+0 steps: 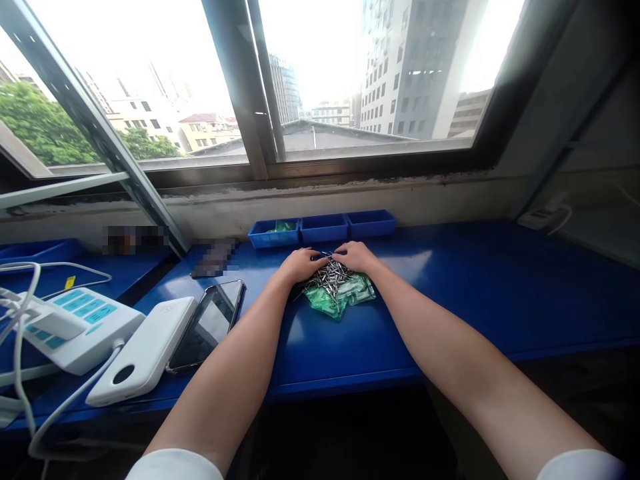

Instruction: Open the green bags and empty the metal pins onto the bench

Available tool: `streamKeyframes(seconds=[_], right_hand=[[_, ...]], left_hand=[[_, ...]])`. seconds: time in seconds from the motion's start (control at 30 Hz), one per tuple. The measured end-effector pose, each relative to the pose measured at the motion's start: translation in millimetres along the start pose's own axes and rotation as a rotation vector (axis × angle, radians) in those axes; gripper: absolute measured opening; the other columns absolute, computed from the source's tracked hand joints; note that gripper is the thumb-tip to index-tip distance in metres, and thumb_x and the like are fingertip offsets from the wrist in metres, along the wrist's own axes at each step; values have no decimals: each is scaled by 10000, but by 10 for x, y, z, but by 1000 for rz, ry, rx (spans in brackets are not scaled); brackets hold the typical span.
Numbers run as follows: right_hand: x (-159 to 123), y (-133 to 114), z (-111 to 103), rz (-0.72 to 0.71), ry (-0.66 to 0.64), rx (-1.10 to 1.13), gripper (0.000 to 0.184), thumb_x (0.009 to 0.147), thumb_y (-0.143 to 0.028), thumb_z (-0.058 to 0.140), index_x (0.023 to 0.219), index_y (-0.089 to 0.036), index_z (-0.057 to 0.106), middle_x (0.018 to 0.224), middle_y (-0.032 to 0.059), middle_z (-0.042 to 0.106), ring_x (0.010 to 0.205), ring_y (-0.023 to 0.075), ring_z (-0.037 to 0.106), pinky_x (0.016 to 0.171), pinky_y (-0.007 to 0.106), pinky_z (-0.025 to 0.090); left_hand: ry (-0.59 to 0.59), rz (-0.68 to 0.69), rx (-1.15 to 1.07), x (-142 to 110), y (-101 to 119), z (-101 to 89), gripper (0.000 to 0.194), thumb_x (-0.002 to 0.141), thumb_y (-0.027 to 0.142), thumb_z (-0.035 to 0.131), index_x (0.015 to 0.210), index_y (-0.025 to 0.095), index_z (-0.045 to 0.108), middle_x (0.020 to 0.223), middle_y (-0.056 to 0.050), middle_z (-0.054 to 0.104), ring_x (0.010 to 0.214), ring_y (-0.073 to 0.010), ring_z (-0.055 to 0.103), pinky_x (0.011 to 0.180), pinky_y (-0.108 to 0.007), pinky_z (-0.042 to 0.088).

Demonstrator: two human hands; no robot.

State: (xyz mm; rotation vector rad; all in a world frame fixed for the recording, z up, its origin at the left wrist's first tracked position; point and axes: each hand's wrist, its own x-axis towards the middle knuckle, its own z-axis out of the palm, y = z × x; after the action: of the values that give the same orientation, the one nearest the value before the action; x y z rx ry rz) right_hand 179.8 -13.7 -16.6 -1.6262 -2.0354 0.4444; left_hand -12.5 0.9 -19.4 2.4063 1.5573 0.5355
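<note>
A heap of small, thin silver metal pieces, like screws or rivets (332, 276), lies on the blue tabletop in front of me. Green plastic bags (330, 305) stick out from under its near side. My left hand (301, 265) rests at the heap's left and far edge, thumb and fingers apart and curved around it. On the right and far side, my right hand (356, 257) touches the pieces, its fingers stretched toward the left hand. Both sets of fingertips come close together at the back of the heap. Whether single pieces are between the fingers is too small to tell.
Behind the heap stand three joined blue bins (324, 228), the left one with green plastic inside. To my left lie a phone (210, 323), a white power bank (145, 350) and a power strip (83, 327) with loose cables. A metal post (150, 200) rises at the back left.
</note>
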Motion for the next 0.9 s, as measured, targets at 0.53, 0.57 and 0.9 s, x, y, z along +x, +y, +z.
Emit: streamKeyframes(seconds=[0.53, 0.57, 0.9], right_hand=[[-12, -33, -27, -76, 34, 15, 181, 769, -330, 595, 825, -227, 733, 936, 13, 712, 933, 181, 622, 842, 239, 442], [-15, -35, -29, -82, 30, 22, 180, 769, -326, 592, 817, -227, 735, 929, 11, 714, 930, 179, 624, 842, 237, 443], [-29, -50, -44, -46, -11, 59, 169, 761, -284, 588, 803, -232, 743, 927, -9, 717, 932, 176, 629, 854, 218, 446]], left_hand=[[151, 135, -66, 3, 34, 11, 389, 768, 522, 513, 836, 206, 729, 911, -66, 671, 837, -214, 606, 781, -295, 455], [164, 129, -62, 1, 37, 9, 395, 779, 521, 497, 833, 202, 724, 902, -67, 666, 826, -211, 603, 770, -295, 454], [252, 36, -63, 8, 20, 41, 426, 798, 505, 496, 1027, 172, 631, 991, -91, 576, 887, -213, 571, 816, -312, 448]])
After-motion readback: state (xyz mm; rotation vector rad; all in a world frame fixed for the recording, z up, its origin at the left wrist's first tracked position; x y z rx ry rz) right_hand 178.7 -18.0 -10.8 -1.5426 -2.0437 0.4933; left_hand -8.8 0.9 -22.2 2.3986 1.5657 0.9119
